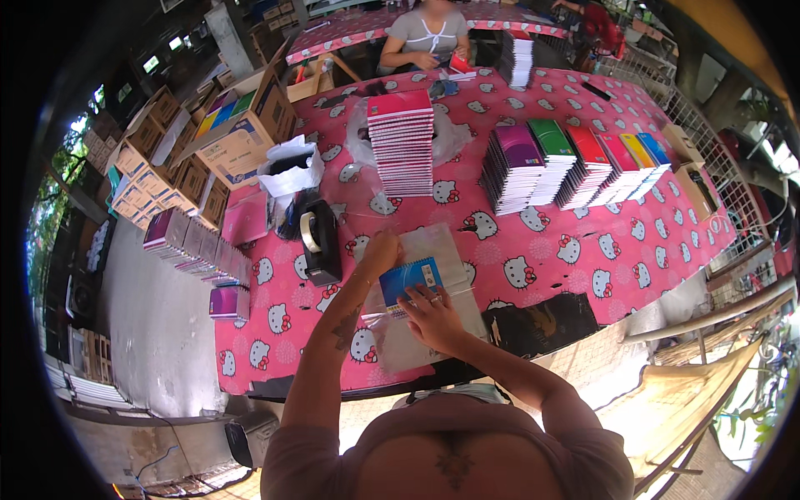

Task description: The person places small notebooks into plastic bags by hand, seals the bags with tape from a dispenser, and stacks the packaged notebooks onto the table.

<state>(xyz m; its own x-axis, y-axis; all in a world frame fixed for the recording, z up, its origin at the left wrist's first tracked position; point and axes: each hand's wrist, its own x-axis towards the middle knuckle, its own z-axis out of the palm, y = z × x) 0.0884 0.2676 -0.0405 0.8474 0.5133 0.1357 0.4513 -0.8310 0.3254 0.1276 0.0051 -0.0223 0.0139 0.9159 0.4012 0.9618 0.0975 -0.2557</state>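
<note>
A blue spiral notebook point(398, 285) lies on a clear plastic sheet or bag point(454, 333) in front of me. My right hand point(433, 318) rests flat over the notebook's near right part, fingers spread, a ring showing on one. By the notebook's far left corner, my left hand point(382, 253) is closed at the edge of the plastic; what its fingers hold, if anything, is hidden. A black tape dispenser point(325, 262) with a roll of tape stands just left of my left forearm. Beyond the plastic rises a tall stack of red-covered notebooks point(401, 150).
Notebook stacks in purple point(515, 167), green, red and other colours line the right. At left stand a pink notebook pile point(229, 302), an open carton point(242, 142) and a white-lined box point(292, 167). Across the pink patterned table point(558, 267) sits a co-worker point(425, 42) handling a red notebook.
</note>
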